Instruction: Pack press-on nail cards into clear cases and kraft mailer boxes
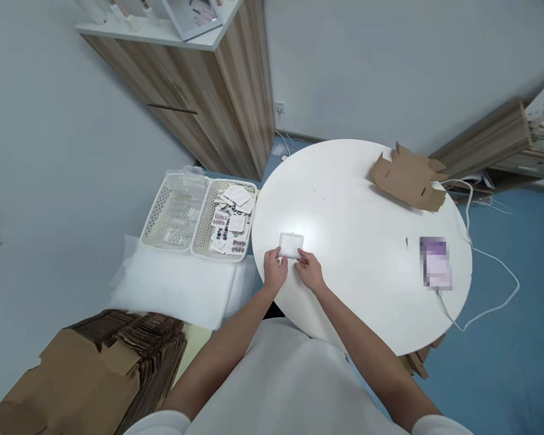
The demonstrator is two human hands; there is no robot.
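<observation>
The near left corner of the small white case point(292, 245) is pinched by the left hand point(275, 270), and its near right corner by the right hand point(311, 272). So both grips are pretty narrow, with the case sitting just past the fingertips. Whether it's lying flat on the bench point(362, 241) or lifted a touch can't be told from this angle.

On the near side of the case, the curved bench edge is crossed by both forearms point(240, 329), so not much room is offered there. The edge left of the case is pretty close too; past it, white sheets point(176, 284) are laid out.

Most of the open room is found right of the case and beyond it. Well over to the right, a pixelated purple device point(436, 266) is set near the edge.

Farther left of the case, two mesh baskets point(202, 226) are lined up side by side, the closer one piled with cards point(231, 226). Beyond the case and well right, an opened cardboard box point(408, 178) is parked by the far edge.
</observation>
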